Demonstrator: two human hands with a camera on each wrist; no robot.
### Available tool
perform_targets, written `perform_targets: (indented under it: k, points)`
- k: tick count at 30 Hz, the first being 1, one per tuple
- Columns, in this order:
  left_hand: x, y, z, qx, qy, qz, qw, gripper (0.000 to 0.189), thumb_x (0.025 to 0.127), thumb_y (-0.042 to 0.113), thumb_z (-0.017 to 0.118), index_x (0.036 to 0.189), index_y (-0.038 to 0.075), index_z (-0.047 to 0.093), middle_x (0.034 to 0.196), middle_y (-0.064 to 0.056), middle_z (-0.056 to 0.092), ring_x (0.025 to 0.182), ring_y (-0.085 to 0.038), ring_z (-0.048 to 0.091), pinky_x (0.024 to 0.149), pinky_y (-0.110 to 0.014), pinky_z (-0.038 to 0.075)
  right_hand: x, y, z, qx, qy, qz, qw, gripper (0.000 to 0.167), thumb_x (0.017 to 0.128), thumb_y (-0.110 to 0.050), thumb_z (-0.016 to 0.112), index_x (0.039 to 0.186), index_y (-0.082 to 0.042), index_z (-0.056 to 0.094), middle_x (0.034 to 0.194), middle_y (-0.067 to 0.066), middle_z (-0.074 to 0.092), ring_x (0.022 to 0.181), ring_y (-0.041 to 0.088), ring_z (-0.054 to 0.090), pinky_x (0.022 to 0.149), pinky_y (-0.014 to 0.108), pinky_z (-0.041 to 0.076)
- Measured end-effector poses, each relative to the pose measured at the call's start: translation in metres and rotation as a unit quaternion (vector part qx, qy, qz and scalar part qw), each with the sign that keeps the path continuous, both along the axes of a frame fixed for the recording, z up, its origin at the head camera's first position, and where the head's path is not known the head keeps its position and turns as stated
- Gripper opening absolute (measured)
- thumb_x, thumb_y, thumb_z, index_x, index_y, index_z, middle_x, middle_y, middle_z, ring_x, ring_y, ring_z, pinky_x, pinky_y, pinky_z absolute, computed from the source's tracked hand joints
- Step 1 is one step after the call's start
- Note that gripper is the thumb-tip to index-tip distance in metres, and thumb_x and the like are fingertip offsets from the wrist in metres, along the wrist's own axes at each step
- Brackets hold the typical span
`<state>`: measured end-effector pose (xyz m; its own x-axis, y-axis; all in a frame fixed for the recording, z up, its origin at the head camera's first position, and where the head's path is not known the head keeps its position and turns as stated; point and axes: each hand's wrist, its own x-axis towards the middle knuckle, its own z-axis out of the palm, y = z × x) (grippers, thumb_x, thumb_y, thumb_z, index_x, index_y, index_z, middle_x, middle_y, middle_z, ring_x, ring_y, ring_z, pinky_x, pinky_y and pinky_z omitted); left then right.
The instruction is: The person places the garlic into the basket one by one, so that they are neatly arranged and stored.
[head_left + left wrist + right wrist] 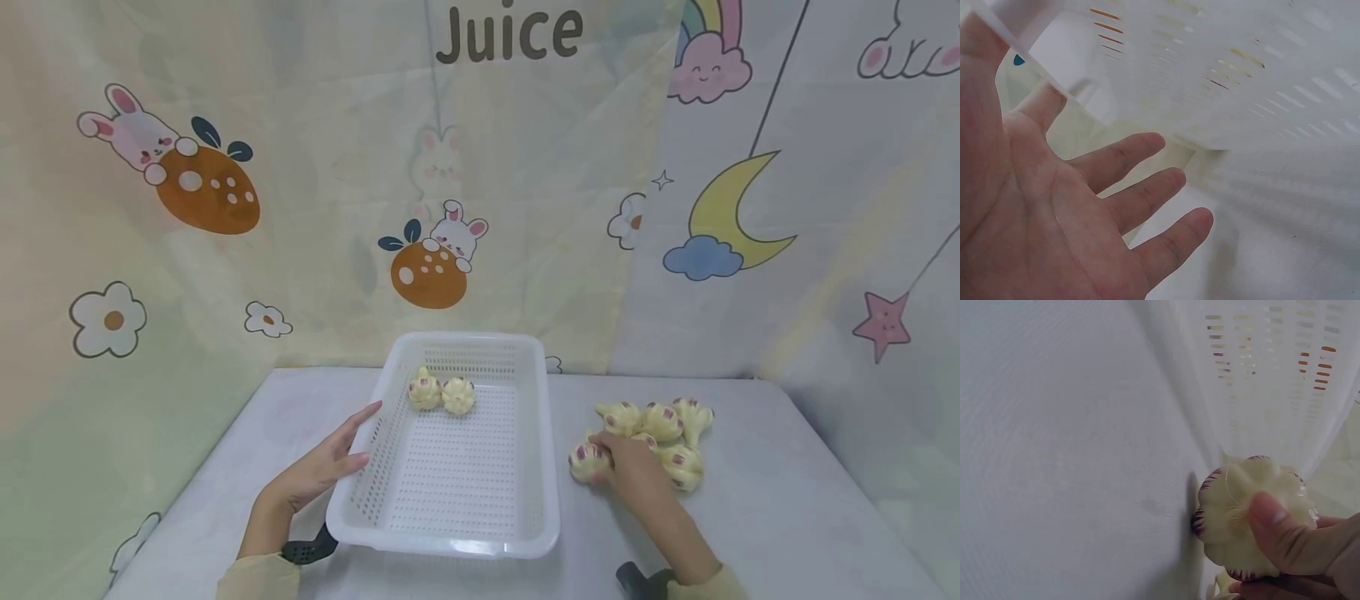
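A white plastic basket [450, 546] with slotted walls stands on the table, two garlic bulbs [458, 396] lying together near its far left corner. My left hand [318, 468] is at the basket's left rim, its fingers straight and spread; in the left wrist view the palm [1041, 206] faces up beneath the slotted wall. Right of the basket, my right hand [637, 467] grips a garlic bulb [588, 462] with purple streaks. Up close in the right wrist view, the thumb presses this bulb [1229, 519] near its root end, and the bulb appears to touch the table.
Several more garlic bulbs [663, 422] lie in a cluster just beyond and beside my right hand. A printed cloth [330, 208] hangs behind the table [780, 500]. Dark wrist-camera mounts [311, 547] show at both wrists.
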<state>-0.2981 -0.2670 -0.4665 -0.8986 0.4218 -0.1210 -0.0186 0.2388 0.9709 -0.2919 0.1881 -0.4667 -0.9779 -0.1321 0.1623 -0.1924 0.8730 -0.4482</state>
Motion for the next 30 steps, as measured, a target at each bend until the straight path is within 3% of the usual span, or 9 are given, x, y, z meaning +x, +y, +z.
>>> perform_targets:
  k: [10, 16, 21, 24, 27, 30]
  points:
    - [-0.001, -0.002, -0.001, -0.004, 0.011, -0.008, 0.9999, 0.075, 0.093, 0.025, 0.06, 0.15, 0.037, 0.013, 0.155, -0.011, 0.021, 0.125, -0.027, 0.044, 0.099, -0.05, 0.041, -0.011, -0.002, -0.015, -0.008, 0.047, -0.024, 0.9986, 0.05, 0.065, -0.012, 0.083, 0.111, -0.004, 0.066, 0.106, 0.019, 0.069, 0.089, 0.033, 0.066, 0.076, 0.045, 0.051]
    - [0.001, -0.002, -0.001, -0.004, 0.016, -0.01, 0.9998, 0.075, 0.093, 0.023, 0.06, 0.151, 0.035, 0.013, 0.155, -0.013, 0.021, 0.125, -0.027, 0.044, 0.099, -0.048, 0.041, -0.011, -0.004, -0.013, -0.01, 0.051, -0.027, 0.9983, 0.049, 0.065, -0.011, 0.083, 0.111, -0.004, 0.066, 0.109, 0.019, 0.068, 0.093, 0.035, 0.065, 0.078, 0.046, 0.051]
    - [0.004, -0.004, -0.001, 0.008, 0.02, -0.018, 0.9996, 0.073, 0.095, 0.017, 0.056, 0.151, 0.035, 0.013, 0.155, -0.016, 0.018, 0.128, -0.032, 0.041, 0.099, -0.046, 0.04, -0.006, -0.005, 0.001, -0.023, 0.053, -0.026, 0.998, 0.05, 0.067, -0.011, 0.082, 0.113, -0.003, 0.066, 0.11, 0.017, 0.069, 0.099, 0.035, 0.064, 0.084, 0.047, 0.05]
    - [0.004, -0.003, -0.002, 0.014, 0.023, -0.024, 0.9993, 0.073, 0.095, 0.017, 0.056, 0.151, 0.036, 0.013, 0.156, -0.015, 0.017, 0.129, -0.034, 0.039, 0.099, -0.046, 0.041, 0.0, -0.003, 0.016, -0.032, 0.079, -0.027, 0.9961, 0.05, 0.066, -0.011, 0.083, 0.112, -0.003, 0.066, 0.096, 0.012, 0.071, 0.084, 0.027, 0.064, 0.072, 0.039, 0.051]
    - [0.002, -0.002, -0.003, 0.008, 0.028, -0.023, 0.9993, 0.073, 0.094, 0.022, 0.058, 0.15, 0.038, 0.014, 0.156, -0.011, 0.018, 0.129, -0.034, 0.04, 0.1, -0.051, 0.04, 0.007, -0.003, 0.035, -0.033, 0.103, -0.03, 0.9937, 0.051, 0.065, -0.012, 0.084, 0.112, -0.002, 0.066, 0.081, 0.004, 0.066, 0.072, 0.018, 0.057, 0.061, 0.031, 0.046]
    - [0.0, -0.003, -0.003, -0.003, 0.025, -0.009, 0.9996, 0.073, 0.092, 0.024, 0.061, 0.149, 0.042, 0.017, 0.157, -0.006, 0.019, 0.13, -0.031, 0.04, 0.103, -0.057, 0.037, 0.01, -0.006, 0.054, -0.031, 0.106, -0.033, 0.9934, 0.052, 0.067, -0.013, 0.083, 0.115, -0.003, 0.066, 0.075, 0.0, 0.06, 0.07, 0.017, 0.055, 0.059, 0.028, 0.041]
